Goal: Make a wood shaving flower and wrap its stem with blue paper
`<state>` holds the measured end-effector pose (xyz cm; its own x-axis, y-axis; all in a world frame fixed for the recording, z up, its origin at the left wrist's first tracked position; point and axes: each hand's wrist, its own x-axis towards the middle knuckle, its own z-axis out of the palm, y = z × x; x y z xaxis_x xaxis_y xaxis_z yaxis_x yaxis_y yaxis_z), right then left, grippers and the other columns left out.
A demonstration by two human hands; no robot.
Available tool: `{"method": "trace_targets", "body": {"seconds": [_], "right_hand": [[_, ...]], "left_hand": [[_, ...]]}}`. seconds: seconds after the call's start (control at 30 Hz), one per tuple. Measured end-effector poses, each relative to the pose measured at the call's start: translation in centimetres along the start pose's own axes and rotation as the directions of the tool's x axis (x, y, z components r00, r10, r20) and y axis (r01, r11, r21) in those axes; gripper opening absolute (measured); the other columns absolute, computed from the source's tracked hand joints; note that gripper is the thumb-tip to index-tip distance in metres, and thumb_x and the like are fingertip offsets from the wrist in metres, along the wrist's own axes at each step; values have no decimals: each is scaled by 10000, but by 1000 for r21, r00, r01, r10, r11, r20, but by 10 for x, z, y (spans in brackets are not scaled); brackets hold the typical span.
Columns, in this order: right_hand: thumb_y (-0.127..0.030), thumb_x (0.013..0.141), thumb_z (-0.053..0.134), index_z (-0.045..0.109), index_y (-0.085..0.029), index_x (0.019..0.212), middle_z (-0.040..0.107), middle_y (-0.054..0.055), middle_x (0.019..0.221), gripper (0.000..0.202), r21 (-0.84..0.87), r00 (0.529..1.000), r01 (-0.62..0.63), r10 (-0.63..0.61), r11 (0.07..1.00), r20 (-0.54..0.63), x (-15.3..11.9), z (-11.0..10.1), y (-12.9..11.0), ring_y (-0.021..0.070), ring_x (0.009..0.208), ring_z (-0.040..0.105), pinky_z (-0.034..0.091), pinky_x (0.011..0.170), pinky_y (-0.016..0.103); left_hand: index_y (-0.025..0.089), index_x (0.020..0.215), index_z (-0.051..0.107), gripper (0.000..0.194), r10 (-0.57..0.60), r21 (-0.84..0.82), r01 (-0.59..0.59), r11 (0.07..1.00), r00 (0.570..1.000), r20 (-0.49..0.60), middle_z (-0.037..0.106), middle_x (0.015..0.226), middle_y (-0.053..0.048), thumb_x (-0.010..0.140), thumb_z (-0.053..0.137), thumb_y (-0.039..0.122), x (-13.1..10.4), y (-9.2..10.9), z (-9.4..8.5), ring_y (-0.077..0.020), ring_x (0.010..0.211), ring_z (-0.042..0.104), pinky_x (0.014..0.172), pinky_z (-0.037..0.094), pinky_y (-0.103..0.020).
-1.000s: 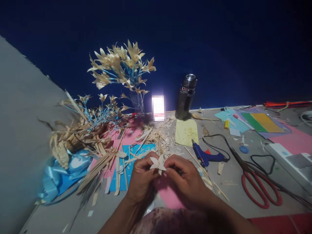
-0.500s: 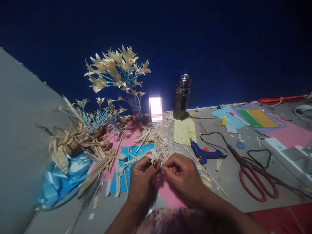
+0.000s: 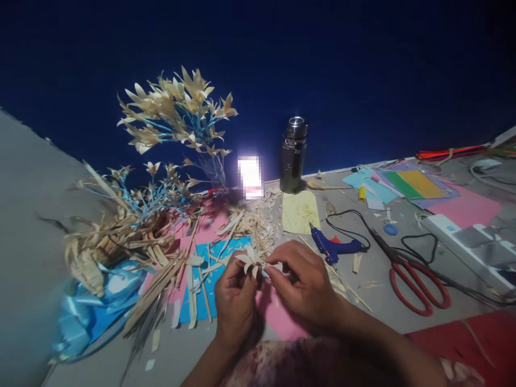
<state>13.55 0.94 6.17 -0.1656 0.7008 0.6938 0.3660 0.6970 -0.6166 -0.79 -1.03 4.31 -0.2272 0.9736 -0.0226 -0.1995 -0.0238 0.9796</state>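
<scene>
A small pale flower with pointed petals, seemingly made of dried husk, is pinched in the fingers of my left hand. Close on its right, my right hand is closed, thumb and forefinger pressed together at the flower's base. A bit of pale bluish material shows by those fingertips; its kind is too small to make out. Beneath both hands lie a pink sheet and a blue sheet scattered with husk strips. A blue glue gun rests to the right of my right hand.
Red-handled scissors and a white power strip lie at right. A dark flask stands at the back beside a yellow paper. Husk flowers on blue stems rise at left above dried husks and blue ribbon.
The flower has tipped so its petals spread more toward me. My right fingers have shifted slightly at its base. The whole view has turned a little to the right.
</scene>
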Motion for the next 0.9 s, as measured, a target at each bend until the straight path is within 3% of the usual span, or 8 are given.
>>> {"method": "trace_targets", "body": {"seconds": [0.1,0.23,0.37,0.5,0.9], "right_hand": [[-62,923,609,708,-164,966,659,82,855,149,-22,991,130,-129,991,19,6,-6,-2,202,794,604,490,687,315],[-57,922,611,734,-163,930,622,77,847,162,-26,988,141,-139,990,67,9,-8,-3,194,773,579,471,642,303],[-48,917,597,718,-175,902,613,59,848,176,83,999,43,-44,996,18,7,-7,0,183,790,607,502,664,291],[-45,884,605,701,-193,876,621,39,836,177,165,997,-71,75,984,-18,6,-5,0,172,780,628,514,657,276],[-49,887,600,702,-214,900,613,31,798,194,216,987,-92,117,972,-106,0,8,-5,179,773,622,521,646,284]], "left_hand": [[171,779,693,294,37,21,-37,999,999,4,621,745,0,750,856,413,1,3,1,-141,678,557,608,488,-210],[170,773,724,298,69,34,-70,997,997,29,675,735,-19,732,865,429,2,2,0,-156,672,595,638,514,-238],[169,692,705,301,-52,-58,58,997,993,101,619,557,20,710,888,407,1,-6,-3,-118,497,537,522,468,-222],[163,668,694,278,-152,-108,166,980,980,127,623,529,19,707,899,346,-1,-10,-4,-120,467,551,513,464,-233],[192,817,769,244,-101,-234,123,964,990,102,672,678,12,702,917,349,-5,-16,-4,-108,590,544,618,472,-228]]}}
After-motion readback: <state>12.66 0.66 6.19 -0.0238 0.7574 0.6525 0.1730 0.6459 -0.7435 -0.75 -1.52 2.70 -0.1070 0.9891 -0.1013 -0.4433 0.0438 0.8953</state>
